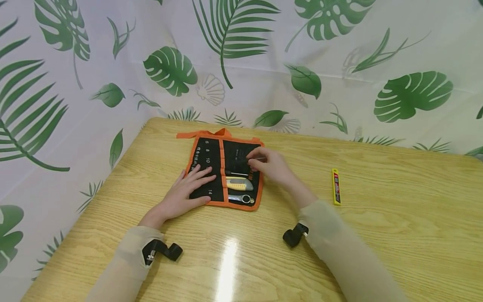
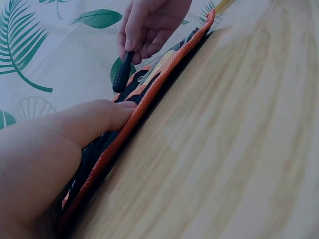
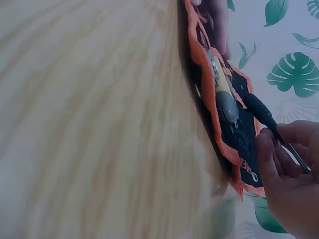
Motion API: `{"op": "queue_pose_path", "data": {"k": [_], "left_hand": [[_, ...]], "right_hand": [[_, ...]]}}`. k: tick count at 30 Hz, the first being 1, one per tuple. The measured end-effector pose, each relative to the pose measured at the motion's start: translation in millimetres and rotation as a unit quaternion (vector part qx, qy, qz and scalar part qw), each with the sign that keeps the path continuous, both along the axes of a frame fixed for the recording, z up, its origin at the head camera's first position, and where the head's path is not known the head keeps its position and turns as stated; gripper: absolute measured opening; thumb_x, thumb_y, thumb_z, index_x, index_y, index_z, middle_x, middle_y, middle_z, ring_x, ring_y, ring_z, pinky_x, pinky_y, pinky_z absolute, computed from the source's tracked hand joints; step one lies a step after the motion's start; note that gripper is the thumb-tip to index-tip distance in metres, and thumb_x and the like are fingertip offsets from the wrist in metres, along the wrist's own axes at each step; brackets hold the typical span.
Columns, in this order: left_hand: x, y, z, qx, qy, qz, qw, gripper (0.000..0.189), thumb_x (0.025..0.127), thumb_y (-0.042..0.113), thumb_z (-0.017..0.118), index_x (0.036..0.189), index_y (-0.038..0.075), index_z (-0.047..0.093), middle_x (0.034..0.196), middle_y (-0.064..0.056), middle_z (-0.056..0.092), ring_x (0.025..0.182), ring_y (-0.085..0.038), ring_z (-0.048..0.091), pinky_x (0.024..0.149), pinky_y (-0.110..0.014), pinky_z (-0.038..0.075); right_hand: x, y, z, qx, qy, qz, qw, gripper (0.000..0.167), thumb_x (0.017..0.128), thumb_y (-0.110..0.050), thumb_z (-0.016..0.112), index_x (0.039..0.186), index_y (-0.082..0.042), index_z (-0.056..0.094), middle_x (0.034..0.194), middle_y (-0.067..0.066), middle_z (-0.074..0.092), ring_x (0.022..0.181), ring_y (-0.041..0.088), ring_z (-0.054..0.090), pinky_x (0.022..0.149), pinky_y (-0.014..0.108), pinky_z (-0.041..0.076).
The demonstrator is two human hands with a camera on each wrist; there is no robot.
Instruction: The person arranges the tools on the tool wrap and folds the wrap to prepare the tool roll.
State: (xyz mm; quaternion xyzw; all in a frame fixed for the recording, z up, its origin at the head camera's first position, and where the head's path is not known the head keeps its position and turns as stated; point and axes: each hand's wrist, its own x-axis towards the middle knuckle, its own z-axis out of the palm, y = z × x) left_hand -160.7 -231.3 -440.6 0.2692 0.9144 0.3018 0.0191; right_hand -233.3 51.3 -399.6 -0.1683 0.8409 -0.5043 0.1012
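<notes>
A black fabric tool pouch (image 1: 211, 147) with orange trim lies on the table. My left hand (image 1: 188, 191) rests on its left part, fingers spread, thumb near the front edge. Over the pouch's right half, my right hand (image 1: 272, 165) pinches a small screwdriver (image 3: 261, 112) by its metal shaft, black handle pointing left; in the head view the handle barely shows against the black cloth. Pockets below hold a thin metal shaft (image 1: 237, 173), a yellow and grey utility knife (image 1: 239, 183) and a ring-ended wrench (image 1: 241, 199).
A narrow yellow packet with a red and black label (image 1: 336, 187) lies on the wooden table (image 1: 396, 218), right of my right hand. An orange strap (image 1: 186, 135) sticks out behind the pouch. Leaf-patterned cloth (image 1: 256, 100) hangs along the back and left sides.
</notes>
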Motion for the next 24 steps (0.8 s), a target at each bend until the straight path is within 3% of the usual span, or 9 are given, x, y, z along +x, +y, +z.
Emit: {"op": "queue_pose_path", "data": {"k": [6, 17, 24], "left_hand": [[-0.5, 0.6, 0.4, 0.002, -0.001, -0.001, 1.0000, 0.060, 0.092, 0.038, 0.062, 0.146, 0.019, 0.043, 0.156, 0.000, 0.027, 0.145, -0.027, 0.007, 0.112, -0.057, -0.002], [-0.1, -0.1, 0.7, 0.002, -0.007, 0.003, 1.0000, 0.058, 0.093, 0.038, 0.061, 0.146, 0.021, 0.043, 0.156, 0.003, 0.026, 0.145, -0.024, 0.007, 0.113, -0.054, -0.003], [-1.2, -1.2, -0.9, -0.002, -0.008, 0.004, 1.0000, 0.058, 0.093, 0.040, 0.060, 0.146, 0.022, 0.043, 0.156, 0.005, 0.026, 0.145, -0.023, 0.006, 0.113, -0.053, -0.003]], "right_hand": [[-4.2, -12.5, -2.5, 0.009, 0.002, 0.002, 1.0000, 0.018, 0.095, -0.011, 0.059, 0.109, 0.000, 0.065, 0.100, 0.012, 0.066, 0.087, 0.022, 0.065, 0.076, 0.032, 0.054], [-9.5, -20.3, -6.2, 0.075, 0.051, 0.012, 0.9958, 0.017, 0.096, -0.013, 0.058, 0.106, -0.002, 0.067, 0.095, 0.010, 0.068, 0.078, 0.018, 0.064, 0.071, 0.030, 0.054], [-11.9, -23.6, -5.2, 0.074, 0.033, 0.009, 0.9966, 0.018, 0.096, -0.014, 0.059, 0.103, 0.000, 0.068, 0.092, 0.011, 0.068, 0.077, 0.018, 0.065, 0.069, 0.029, 0.055]]}}
